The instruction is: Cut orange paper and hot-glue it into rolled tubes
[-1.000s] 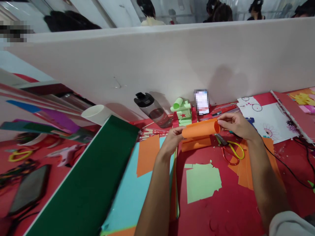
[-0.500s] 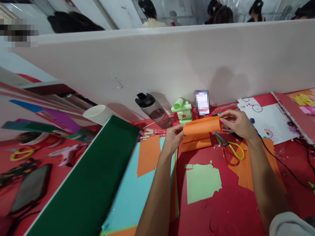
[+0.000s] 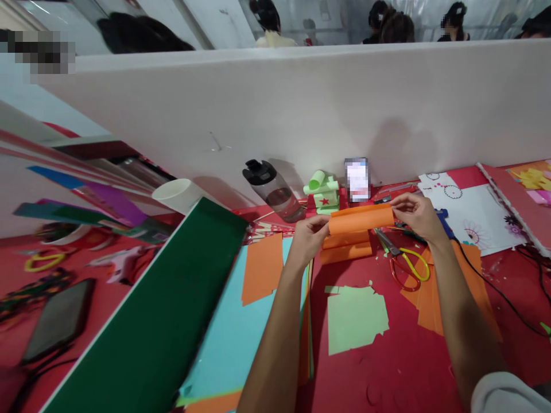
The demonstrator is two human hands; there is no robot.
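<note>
Between my two hands a curled sheet of orange paper [image 3: 361, 220] is held up over the red table. My left hand [image 3: 309, 238] pinches its left end, and my right hand [image 3: 416, 217] grips the right end with fingertips. Below it lies another folded orange paper piece [image 3: 348, 250]. Scissors [image 3: 408, 265] with red and yellow handles rest by my right wrist. A light green paper sheet [image 3: 357, 319] with cut edges lies nearer to me. Farther back stands a green paper model [image 3: 323, 193] bearing a red star.
A dark green board [image 3: 146, 310] and blue paper [image 3: 232, 327] lie to the left. A water bottle [image 3: 275, 192] and a lit phone [image 3: 357, 180] stand by the white partition [image 3: 267, 103]. Orange sheets [image 3: 467, 287] and a black cable [image 3: 495, 287] are at right. People sit beyond.
The curled orange paper and both hands have shifted slightly to the right. Both hands keep their hold on it. The whole view has also moved a little.
</note>
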